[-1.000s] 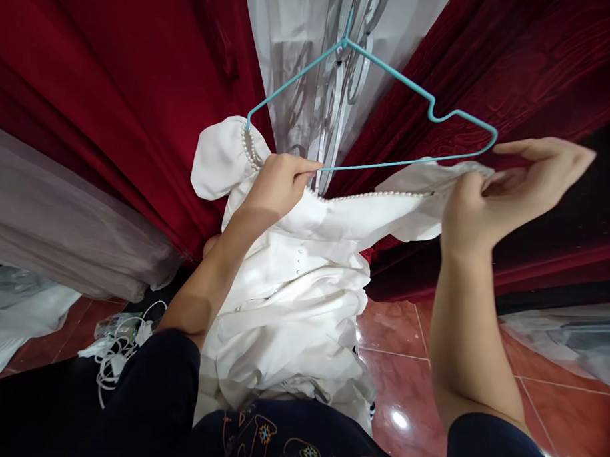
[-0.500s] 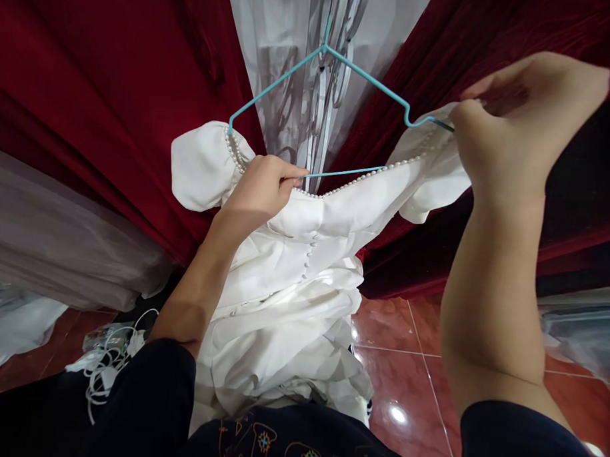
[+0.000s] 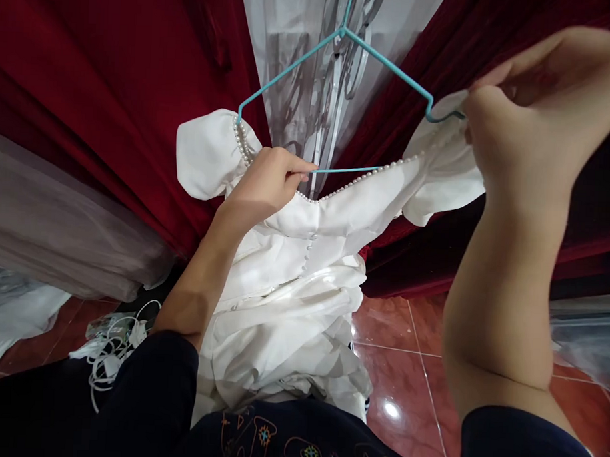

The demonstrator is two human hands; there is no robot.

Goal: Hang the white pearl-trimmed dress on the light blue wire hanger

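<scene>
A white dress [image 3: 294, 255] with puff sleeves, a pearl-trimmed neckline and a row of small buttons hangs on a light blue hanger [image 3: 391, 66]. The hanger's left end sits inside the left sleeve opening. My left hand [image 3: 269, 180] is closed around the hanger's lower bar at the neckline, thumb and forefinger pinched on it. At the hanger's right end, my right hand [image 3: 534, 110] pinches the upper edge of the dress's right puff sleeve [image 3: 444, 187]. Its fingertips are partly hidden behind the thumb and palm.
Dark red curtains [image 3: 140, 69] hang on both sides, with silvery ornamental metalwork [image 3: 332, 103] between them. White cables [image 3: 107, 365] lie in a heap at lower left. Glossy red tiles [image 3: 390, 365] cover the floor, and pale sheer fabric [image 3: 588, 338] is at the right.
The hanger has shifted up and to the right in view. My right hand has risen and moved right at the sleeve, while my left hand keeps its grip on the bar.
</scene>
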